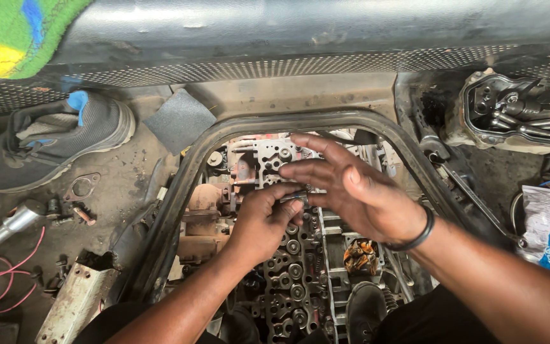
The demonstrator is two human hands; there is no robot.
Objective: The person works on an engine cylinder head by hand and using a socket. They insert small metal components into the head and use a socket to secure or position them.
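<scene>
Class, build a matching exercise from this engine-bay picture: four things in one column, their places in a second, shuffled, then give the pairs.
Things:
1. grey shoe
2. black wristband
3. pink wire
4. metal tray of tools

Places:
A. far upper corner on the person's right
B. lower corner on the person's left
C. on the wrist of the right hand
D. on the dirty floor, left of the opening

Pairs: 1-D, 2-C, 3-B, 4-A

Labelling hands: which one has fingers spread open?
The right hand, the one with a black wristband, fingers splayed. The left hand is curled around a small metal part.
</scene>
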